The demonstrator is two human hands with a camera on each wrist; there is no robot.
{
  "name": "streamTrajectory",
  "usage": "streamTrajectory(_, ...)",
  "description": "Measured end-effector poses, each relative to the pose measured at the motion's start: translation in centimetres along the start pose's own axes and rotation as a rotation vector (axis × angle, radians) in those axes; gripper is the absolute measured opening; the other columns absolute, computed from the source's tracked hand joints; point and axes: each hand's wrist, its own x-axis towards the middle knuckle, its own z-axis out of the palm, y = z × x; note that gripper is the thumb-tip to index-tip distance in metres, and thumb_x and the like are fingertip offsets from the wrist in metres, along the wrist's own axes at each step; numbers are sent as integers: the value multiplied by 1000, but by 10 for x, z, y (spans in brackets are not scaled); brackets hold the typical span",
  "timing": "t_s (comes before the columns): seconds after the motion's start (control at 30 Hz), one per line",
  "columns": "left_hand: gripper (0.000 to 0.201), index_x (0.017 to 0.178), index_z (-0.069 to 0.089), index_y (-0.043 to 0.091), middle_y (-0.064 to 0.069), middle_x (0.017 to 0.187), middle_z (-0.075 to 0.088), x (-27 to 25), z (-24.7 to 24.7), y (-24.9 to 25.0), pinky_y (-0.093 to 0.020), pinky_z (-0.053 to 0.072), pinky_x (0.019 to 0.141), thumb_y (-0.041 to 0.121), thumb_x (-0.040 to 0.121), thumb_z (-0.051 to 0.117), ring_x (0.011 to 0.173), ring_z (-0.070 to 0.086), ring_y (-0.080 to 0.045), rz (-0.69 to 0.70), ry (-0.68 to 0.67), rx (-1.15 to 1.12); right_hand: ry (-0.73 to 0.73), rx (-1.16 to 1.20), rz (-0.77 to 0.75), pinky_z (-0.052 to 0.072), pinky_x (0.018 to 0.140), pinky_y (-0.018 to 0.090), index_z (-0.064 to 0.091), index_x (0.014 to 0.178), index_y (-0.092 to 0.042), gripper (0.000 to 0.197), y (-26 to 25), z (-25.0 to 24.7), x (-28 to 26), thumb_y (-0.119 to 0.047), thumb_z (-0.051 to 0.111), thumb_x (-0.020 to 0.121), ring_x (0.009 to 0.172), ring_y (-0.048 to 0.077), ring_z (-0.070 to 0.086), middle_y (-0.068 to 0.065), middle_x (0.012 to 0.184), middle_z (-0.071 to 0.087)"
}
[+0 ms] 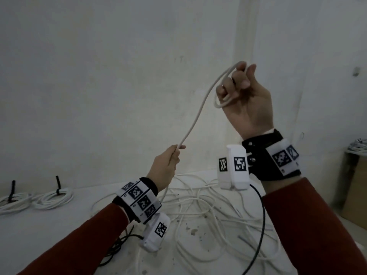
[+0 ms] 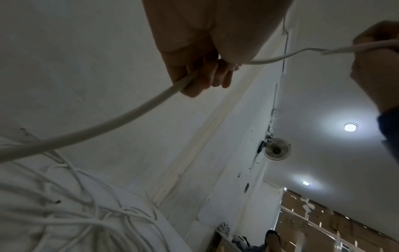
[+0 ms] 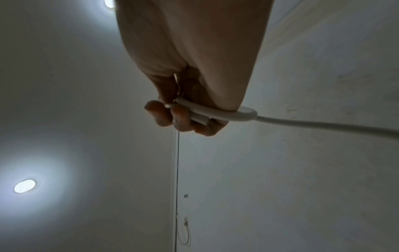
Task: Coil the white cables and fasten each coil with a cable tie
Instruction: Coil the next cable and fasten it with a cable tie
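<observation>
White cable (image 1: pixel 200 108) runs up from the desk (image 1: pixel 49 225) tangle; the right hand (image 1: pixel 246 100) grips its first small loop high, the left hand (image 1: pixel 166 167) grips lower, feeding slack for coiling.

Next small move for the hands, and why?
Probably the left hand feeds cable up for another loop: the right hand holds only a first small loop of white cable, and much loose cable lies on the table.

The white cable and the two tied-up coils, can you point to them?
White cable (image 1: pixel 195 118), head view: the stretch between both hands.
Left coil (image 1: pixel 12 203), head view: its loops.
Right coil (image 1: pixel 52 199), head view: its loops.
</observation>
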Motion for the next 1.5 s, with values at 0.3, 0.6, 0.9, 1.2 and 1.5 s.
streamTrajectory(0.3,30,113,56,1,-17,87,64,-7,-4,54,-31,32,62,19,101,34,72,55,-31,356,-81,668,18,-596,-43,52,67,29,52,88,-6,31,30,-3,31,-12,27,105,63,18,64,7,81,73)
streamTrajectory(0.6,36,103,59,9,-8,90,64,-9,-69,70,-37,43,56,36,97,36,72,59,-33,499,11,946,-423,-1936,389,47,65,29,54,87,-17,20,57,-3,2,-19,40,101,64,11,60,-6,71,64)
streamTrajectory(0.9,47,125,54,27,5,91,67,-9,-135,84,-33,49,53,52,91,32,72,63,-18,612,-18,997,-575,-1703,448,30,52,23,40,54,-19,57,79,9,-36,-58,27,93,44,10,37,-10,46,41)
streamTrajectory(1.2,31,114,58,23,-1,63,48,-19,-162,73,-11,36,60,33,101,31,60,46,-13,425,34,540,-158,-741,445,18,43,19,47,60,-8,57,101,35,-32,-46,27,97,36,9,17,-9,39,25)
streamTrajectory(1.5,52,127,51,24,12,69,41,-40,-219,42,-25,33,53,48,92,21,55,39,-13,366,86,1028,-118,17,348,22,47,25,52,81,-11,36,93,40,-17,-32,27,96,39,12,15,-5,47,17)
